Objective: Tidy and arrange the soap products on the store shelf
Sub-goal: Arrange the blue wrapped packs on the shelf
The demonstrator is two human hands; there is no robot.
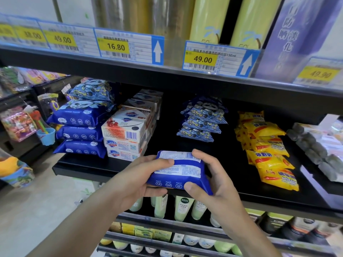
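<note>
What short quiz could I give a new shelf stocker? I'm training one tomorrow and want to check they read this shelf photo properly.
1. True or false: both hands grip the blue plastic soap packet held before the black shelf.
2. Which stack stands directly right of the stacked blue packets at the shelf's left end? A) yellow soap packets B) white boxed soap bars C) grey wrapped bundles
3. Fill in: the price tag above the white boxes reads ____.

Key: 1 true; 2 B; 3 16.80
</note>
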